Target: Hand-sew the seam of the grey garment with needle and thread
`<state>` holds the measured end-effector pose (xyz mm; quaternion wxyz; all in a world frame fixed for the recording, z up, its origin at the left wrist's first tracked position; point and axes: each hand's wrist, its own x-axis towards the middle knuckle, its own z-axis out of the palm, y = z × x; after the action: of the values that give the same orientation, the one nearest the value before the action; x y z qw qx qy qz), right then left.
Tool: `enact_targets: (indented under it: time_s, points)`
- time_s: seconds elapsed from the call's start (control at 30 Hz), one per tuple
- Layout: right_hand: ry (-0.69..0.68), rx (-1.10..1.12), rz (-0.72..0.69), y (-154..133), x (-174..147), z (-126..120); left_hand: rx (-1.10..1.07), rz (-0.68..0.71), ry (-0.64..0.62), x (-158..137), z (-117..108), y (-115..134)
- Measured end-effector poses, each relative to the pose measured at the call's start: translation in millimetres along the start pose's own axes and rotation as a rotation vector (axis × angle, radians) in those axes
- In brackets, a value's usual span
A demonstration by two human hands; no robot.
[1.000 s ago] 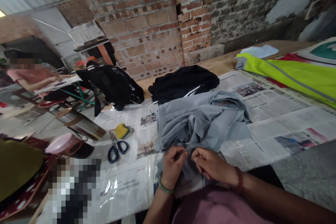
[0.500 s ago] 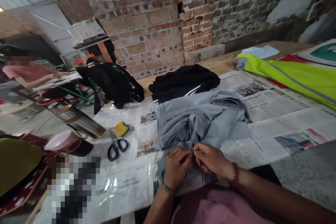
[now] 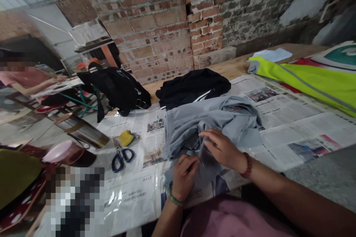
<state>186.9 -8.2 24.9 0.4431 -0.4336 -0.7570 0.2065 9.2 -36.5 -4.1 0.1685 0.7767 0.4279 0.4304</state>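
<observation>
A crumpled grey garment [image 3: 214, 118] lies in front of me, its near edge drawn toward my body. My left hand [image 3: 183, 176], with a green bead bracelet, is closed in a pinch at the garment's near part. A thin light line shows by its fingertips, too fine to name. My right hand [image 3: 224, 152], with a red-brown bead bracelet, is up and to the right of the left. Its thumb and index finger are parted and reach to a raised fold of the grey cloth. Blue-handled scissors [image 3: 121, 159] lie to the left, beside a yellow object [image 3: 126, 138].
Newspaper under clear plastic covers the table [image 3: 130, 192]. A black garment [image 3: 194, 87] and black bag [image 3: 119, 90] sit behind. At left stand a steel flask [image 3: 83, 130] and lidded cup [image 3: 71, 153]. A neon-yellow garment [image 3: 308, 81] is at right. Another person [image 3: 25, 77] sits far left.
My right hand has moved up and away from the left, its fingers parting onto the cloth fold. The left hand stays low, still pinched. The view has shifted slightly.
</observation>
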Motion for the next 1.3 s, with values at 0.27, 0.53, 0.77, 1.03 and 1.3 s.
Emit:
enact_targets:
  time_s: [0.27,0.53,0.77,1.03,1.3]
  points:
    - [-0.336,0.228,0.212,8.2,-1.4,19.7,0.013,-0.024,0.01,-3.8,-0.5,-1.4]
    - [-0.239,0.546,0.512,9.8,-9.9,23.1,-0.105,-0.179,-0.056,2.4,1.7,-2.3]
    - [0.081,0.854,0.638,5.8,-4.6,32.2,-0.377,-0.634,-0.133,6.2,4.1,-1.3]
    - [0.127,1.012,0.597,14.7,23.9,12.7,-0.601,-0.808,-0.146,5.0,0.7,-3.7]
    - [0.059,1.111,0.497,16.4,81.4,-37.6,-0.569,-0.803,-0.132,4.8,2.1,-8.8]
